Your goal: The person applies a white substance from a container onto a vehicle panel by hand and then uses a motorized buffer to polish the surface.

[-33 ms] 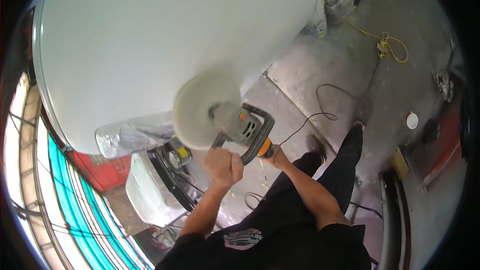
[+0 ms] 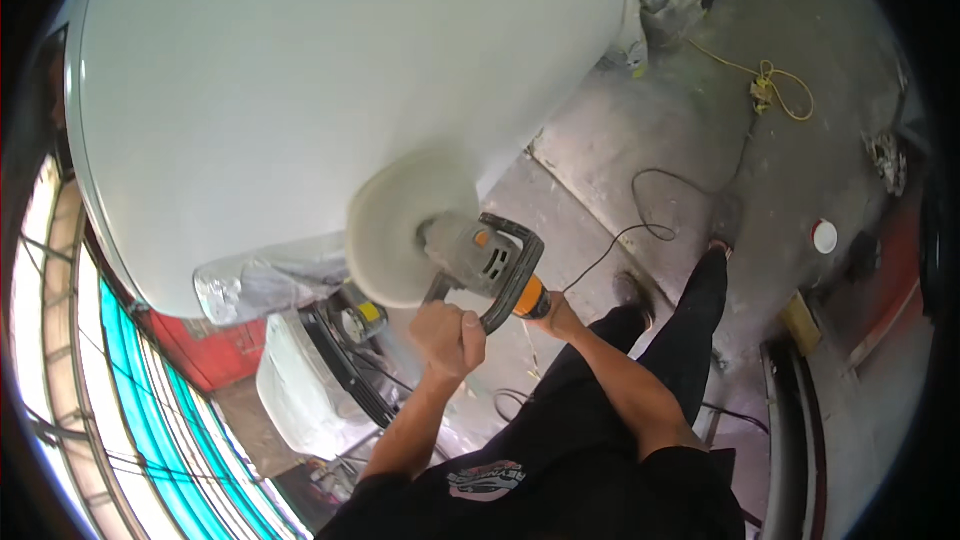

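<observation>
A grey, black and orange power polisher hangs in front of me, held in both fists. Its large whitish round pad is blurred and lies up against a big glossy white body panel. My left hand is closed around the black loop handle. Farther back, my right hand wraps the rear grip by the orange part, its fingers partly hidden behind the tool. Clear plastic film covers something at the panel's lower edge.
From the grip a dark cord runs over the dusty floor to a yellow extension cord. A white tub with a red rim stands at the right. Plastic-wrapped parts sit to my left, and a long dark part lies at lower right.
The polisher and both hands keep almost the same place, with the pad tilted very slightly. The surroundings have shifted a little in the picture.
</observation>
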Demonstrator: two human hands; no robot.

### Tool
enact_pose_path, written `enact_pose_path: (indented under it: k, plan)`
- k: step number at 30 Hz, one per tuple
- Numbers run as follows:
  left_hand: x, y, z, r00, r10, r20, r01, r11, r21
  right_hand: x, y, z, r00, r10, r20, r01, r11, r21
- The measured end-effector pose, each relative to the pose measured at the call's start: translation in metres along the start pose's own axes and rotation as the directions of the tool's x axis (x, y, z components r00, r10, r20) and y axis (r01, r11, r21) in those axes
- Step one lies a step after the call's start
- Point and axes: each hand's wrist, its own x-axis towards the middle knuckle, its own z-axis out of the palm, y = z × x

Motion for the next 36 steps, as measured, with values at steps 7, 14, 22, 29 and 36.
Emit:
enact_pose_path:
  k: [7,14,22,29,36]
  plan:
    - [0.103,0.033,0.066,0.988,0.146,-0.046,-0.144,0.989,0.045,0.019,-0.044,-0.106,0.997,0.006,-0.080,-0.008,1.000,-0.023]
    - [0.269,0.095,0.132,0.866,0.386,-0.318,-0.401,0.916,0.019,0.054,-0.125,-0.195,0.962,-0.072,-0.263,0.116,0.980,0.158]
    - [0.257,0.091,0.125,0.868,0.322,-0.379,-0.347,0.938,0.001,0.048,-0.164,-0.154,0.876,-0.256,-0.410,0.275,0.961,-0.014]
    - [0.069,0.013,0.044,0.969,0.147,-0.196,-0.135,0.988,0.076,0.013,-0.052,-0.025,0.993,0.050,-0.106,-0.034,0.988,0.152]
    - [-0.008,0.018,0.004,0.997,-0.029,-0.068,0.035,0.995,0.098,0.004,-0.002,0.001,0.989,0.103,0.108,-0.101,0.995,-0.020]
